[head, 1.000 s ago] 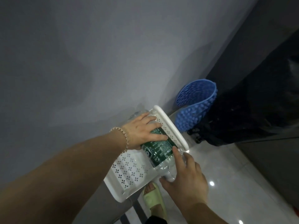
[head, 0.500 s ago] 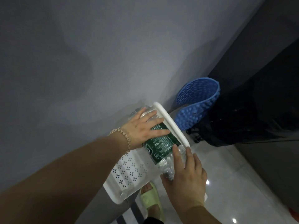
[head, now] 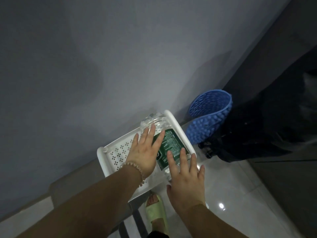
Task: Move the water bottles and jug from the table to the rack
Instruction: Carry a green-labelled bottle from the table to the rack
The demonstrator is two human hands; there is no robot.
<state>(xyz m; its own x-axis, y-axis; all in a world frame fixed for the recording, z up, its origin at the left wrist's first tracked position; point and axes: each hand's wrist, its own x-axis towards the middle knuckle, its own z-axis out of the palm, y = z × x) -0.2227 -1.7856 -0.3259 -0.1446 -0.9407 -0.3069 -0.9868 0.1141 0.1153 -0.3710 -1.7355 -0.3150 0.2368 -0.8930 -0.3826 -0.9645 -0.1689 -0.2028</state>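
Note:
A large clear water bottle [head: 171, 145] with a green label lies on its side on the top shelf of a white perforated rack [head: 179, 130], along the rack's right rim, against the grey wall. My left hand [head: 145, 152], with a bead bracelet at the wrist, rests flat on the bottle's upper left side, fingers straight and apart. My right hand [head: 186, 179] lies over the bottle's near end with its fingers splayed and the tips touching the label. Neither hand wraps around the bottle.
A blue studded basket [head: 210, 121] stands just right of the rack, beside a black bag [head: 257, 133]. Glossy white tile floor [head: 240, 194] spreads to the right. My foot in a pale green slipper [head: 157, 212] is below the rack.
Both hands have loosened from a grip to flat, spread fingers on the bottle. The bottle has settled further onto the rack shelf, and the view has swung round to the left.

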